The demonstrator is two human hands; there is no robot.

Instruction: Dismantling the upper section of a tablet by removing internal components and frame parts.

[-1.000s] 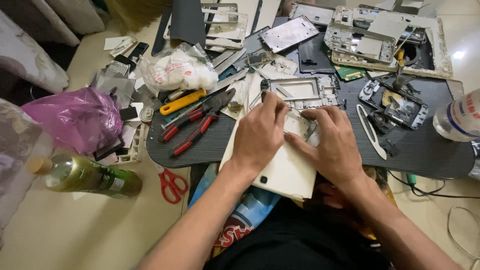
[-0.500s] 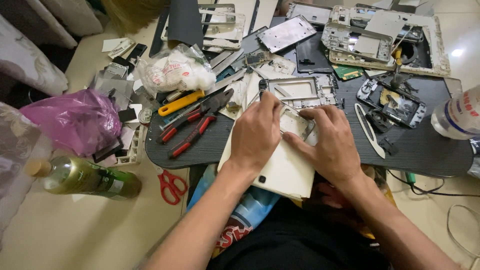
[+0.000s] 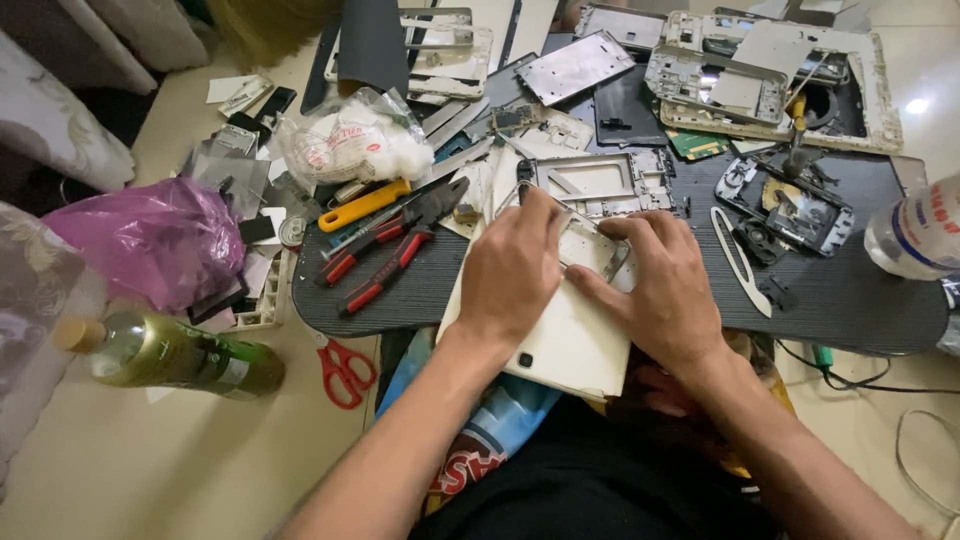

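Meanwhile little changes since a second ago: left hand (image 3: 512, 270) and right hand (image 3: 668, 290) both still press flat (fingers spread, nothing pinched) on the white tablet shell (image 3: 570, 345) at the dark board's (image 3: 850, 300) near edge.

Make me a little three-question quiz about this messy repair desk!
1. True or false: both hands press on the white tablet shell.
2. Which tool has red handles: A) the pliers, B) a hammer, C) a saw?
3. What lies on the floor beside the green bottle?

Key:
1. True: the left hand and the right hand both rest on it.
2. A.
3. Red scissors.
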